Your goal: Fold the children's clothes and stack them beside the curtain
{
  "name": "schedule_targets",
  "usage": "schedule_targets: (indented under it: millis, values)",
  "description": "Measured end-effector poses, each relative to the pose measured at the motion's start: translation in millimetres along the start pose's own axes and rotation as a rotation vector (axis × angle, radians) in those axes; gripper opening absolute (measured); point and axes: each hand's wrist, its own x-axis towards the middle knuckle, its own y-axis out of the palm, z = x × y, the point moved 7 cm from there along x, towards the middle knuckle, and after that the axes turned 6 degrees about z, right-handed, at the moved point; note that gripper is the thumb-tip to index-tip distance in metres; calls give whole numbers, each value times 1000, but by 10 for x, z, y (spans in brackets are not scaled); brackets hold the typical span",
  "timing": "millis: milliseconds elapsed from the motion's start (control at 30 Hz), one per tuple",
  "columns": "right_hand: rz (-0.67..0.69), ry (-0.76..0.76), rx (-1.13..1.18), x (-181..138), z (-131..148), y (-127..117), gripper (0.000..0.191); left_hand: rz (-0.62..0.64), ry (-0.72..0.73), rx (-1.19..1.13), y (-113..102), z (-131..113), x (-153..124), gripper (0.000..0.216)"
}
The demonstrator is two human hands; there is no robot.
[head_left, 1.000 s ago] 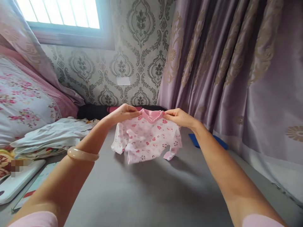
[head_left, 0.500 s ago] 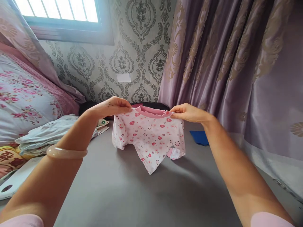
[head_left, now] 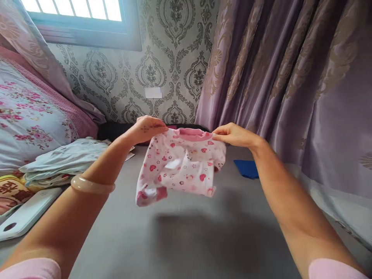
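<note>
A small long-sleeved shirt [head_left: 186,166], white with pink and red hearts and flowers, hangs in the air by its shoulders. Its pink collar faces up between my two hands. My left hand [head_left: 148,128] pinches the left shoulder beside the collar. On the other side, my right hand [head_left: 232,135] grips the right shoulder between thumb and fingers. The left sleeve dangles lowest, with a pink cuff, and the hem is lifted and rippled. A grey surface [head_left: 122,232] lies below, with the shirt's shadow on it.
Folded clothes [head_left: 64,161] are stacked at the left, by a white board-like item [head_left: 29,213] with a hole and a yellow printed package [head_left: 13,193]. A floral quilt [head_left: 35,120] rises behind them. Right of the shirt lies a blue flat piece [head_left: 246,169]; purple curtains [head_left: 261,77] hang beyond.
The shirt's lower part has swung; its hem has risen off the surface and its left sleeve has swung out lower. Both hands still grip the shoulders, the left slightly further right.
</note>
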Motion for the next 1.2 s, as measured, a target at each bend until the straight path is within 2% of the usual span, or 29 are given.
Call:
schedule_targets:
  millis: [100, 200, 300, 433, 600, 733, 933, 1067, 1200]
  values:
    - [-32, -19, 29, -1, 47, -19, 44, -87, 60, 96, -25, -15, 30, 33]
    - [-42, 6, -5, 16, 32, -2, 42, -119, 81, 202, -21, 15, 74, 22]
    - [-79, -28, 52, 43, -12, -1, 46, -145, 66, 139, -32, 104, 113, 26]
    - [-242, -54, 142, 84, -158, -92, 47, -172, 49, 49, -27, 215, 143, 32]
    - [-371, -105, 131, 140, -257, -126, 47, -227, 34, 115, 46, 236, 161, 28]
    - [-447, -153, 28, 136, -248, -136, 50, -344, 99, 381, 63, 46, 97, 22]
    - [-642, -214, -446, -152, 28, -130, 47, -405, 136, 862, 121, -307, -157, 28]
    - [-712, -214, -648, -442, 228, -33, 41, -460, 177, 968, 21, -474, -386, 30]
    - [-736, -219, -664, -771, 444, 53, 36, -460, 255, 1063, -76, -706, -741, 29]
